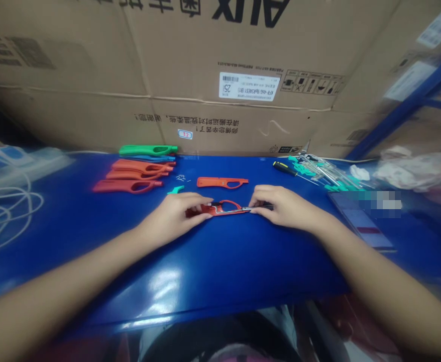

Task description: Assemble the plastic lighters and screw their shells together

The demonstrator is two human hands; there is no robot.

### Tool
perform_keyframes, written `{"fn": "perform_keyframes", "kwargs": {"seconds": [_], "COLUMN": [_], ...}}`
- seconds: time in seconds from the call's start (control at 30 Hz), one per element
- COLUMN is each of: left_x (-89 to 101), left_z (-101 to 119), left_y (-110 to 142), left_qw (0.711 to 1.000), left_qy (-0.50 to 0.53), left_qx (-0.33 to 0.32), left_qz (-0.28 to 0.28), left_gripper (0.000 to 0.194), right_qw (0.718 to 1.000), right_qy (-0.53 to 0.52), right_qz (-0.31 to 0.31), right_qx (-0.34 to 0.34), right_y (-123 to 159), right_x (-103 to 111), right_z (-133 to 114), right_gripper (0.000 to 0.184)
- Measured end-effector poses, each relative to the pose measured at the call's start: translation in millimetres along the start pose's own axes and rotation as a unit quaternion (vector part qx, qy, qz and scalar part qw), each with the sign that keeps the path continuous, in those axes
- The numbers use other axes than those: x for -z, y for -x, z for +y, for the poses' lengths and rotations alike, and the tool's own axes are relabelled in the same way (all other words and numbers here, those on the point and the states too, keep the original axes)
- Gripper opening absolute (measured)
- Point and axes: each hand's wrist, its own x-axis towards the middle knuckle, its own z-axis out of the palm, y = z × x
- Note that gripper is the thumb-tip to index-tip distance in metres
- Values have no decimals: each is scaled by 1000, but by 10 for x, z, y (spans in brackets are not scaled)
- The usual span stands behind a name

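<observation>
My left hand (177,213) grips the left end of a red lighter casing half (232,212), with its fingers closed round it. Inside the casing a black part (216,204) and a thin pale wire show; other inner parts are covered by my fingers. My right hand (281,205) pinches a thin metal tube (246,208) at the casing's right end, near the trigger loop. Just beyond my hands lies another red casing half (217,182), flat on the table. Close to my left hand is a small teal piece (176,190).
Stacked red casings (124,186) and a green casing (141,150) lie left, beside small screws (182,178). At right are a screwdriver (285,168), metal rods with teal parts (324,171) and a flat dark device (363,226). A cardboard box (190,65) stands behind; white cable (7,211) coils left.
</observation>
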Motion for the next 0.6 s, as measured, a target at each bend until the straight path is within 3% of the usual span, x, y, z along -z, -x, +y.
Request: {"fn": "perform_keyframes", "kwargs": {"seconds": [0.23,0.43,0.6], "left_x": [-23,-13,11], "left_z": [65,99,142], "left_y": [-5,-3,-1], "left_qw": [1000,999,997], "left_qy": [7,6,21], "left_qx": [23,20,35], "left_qz": [-17,-40,-60], "left_gripper": [33,33,32], "right_qw": [998,996,991], "right_qy": [-10,-40,-83], "right_qz": [-19,-31,-37], "right_qx": [-66,-73,-99], "right_y": [-14,13,-6], "right_x": [13,53,16], "right_z": [-83,-119,-147], "right_gripper": [6,5,20]}}
